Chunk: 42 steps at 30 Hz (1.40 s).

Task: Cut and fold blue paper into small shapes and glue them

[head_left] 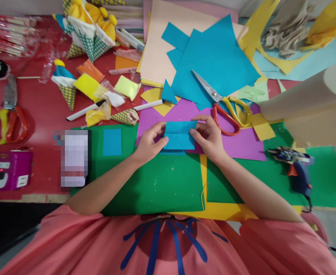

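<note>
A small folded blue paper [179,135] lies on the purple sheet [242,143], just above the green sheet [156,183]. My left hand [149,143] pinches its left edge with thumb and fingers. On the paper's right edge, my right hand [209,137] presses down with fingers curled. A smaller blue square [112,142] rests on the green sheet to the left of my left hand.
Red and yellow scissors [223,105] lie on big blue sheets [214,57] above my right hand. A glue gun [295,168] sits at right, a cardboard roll [308,99] beyond it. Paper cones [89,36], markers [84,110], second scissors [9,114] and a purple power strip [10,170] crowd the left.
</note>
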{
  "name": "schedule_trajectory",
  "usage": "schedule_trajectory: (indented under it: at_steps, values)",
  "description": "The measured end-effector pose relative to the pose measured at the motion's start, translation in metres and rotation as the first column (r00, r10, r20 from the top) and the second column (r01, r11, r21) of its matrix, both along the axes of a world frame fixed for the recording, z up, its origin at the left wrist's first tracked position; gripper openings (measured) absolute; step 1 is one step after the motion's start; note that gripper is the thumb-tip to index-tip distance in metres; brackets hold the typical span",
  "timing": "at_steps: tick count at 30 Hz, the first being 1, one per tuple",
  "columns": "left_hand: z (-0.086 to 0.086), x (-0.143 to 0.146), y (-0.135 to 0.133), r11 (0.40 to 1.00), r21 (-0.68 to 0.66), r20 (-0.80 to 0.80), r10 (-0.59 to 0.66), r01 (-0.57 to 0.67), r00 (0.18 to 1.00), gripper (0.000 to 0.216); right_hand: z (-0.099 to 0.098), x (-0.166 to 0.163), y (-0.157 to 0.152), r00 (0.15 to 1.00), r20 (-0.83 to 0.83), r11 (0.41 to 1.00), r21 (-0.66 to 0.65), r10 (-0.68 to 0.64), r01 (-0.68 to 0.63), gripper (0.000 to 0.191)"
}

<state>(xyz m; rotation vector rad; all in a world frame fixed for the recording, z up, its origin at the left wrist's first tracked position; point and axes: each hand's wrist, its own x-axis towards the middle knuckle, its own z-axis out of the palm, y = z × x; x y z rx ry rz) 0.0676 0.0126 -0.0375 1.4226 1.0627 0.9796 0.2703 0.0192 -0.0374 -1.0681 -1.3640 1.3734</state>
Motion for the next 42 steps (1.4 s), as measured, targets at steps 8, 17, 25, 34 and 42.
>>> schedule_trajectory:
  at_steps: [8,17,25,34,42]
  values:
    - [0.003,0.000,-0.002,0.999,-0.033,-0.048,-0.018,0.017,0.999,0.023,0.004,0.001,0.002,1.000,0.007,1.000,0.002,0.015,-0.015,0.029]
    - [0.000,0.002,-0.003,0.996,-0.076,-0.002,0.051,-0.051,0.999,0.031,0.002,0.003,0.000,0.994,-0.072,0.991,-0.097,0.085,-0.092,0.035]
    - [0.002,0.004,-0.003,0.994,-0.078,-0.065,0.076,-0.081,0.995,0.038,0.006,-0.001,0.001,0.986,-0.063,0.981,-0.107,0.156,-0.162,0.029]
    - [0.002,0.004,0.001,0.994,-0.114,-0.083,-0.017,0.008,0.996,0.027,0.006,0.000,0.001,0.998,-0.052,0.995,-0.094,0.030,-0.035,0.030]
    - [0.007,0.004,-0.004,1.000,-0.025,-0.183,-0.002,-0.003,0.983,0.036,0.011,0.003,0.002,0.986,0.013,0.980,-0.116,0.165,-0.162,0.026]
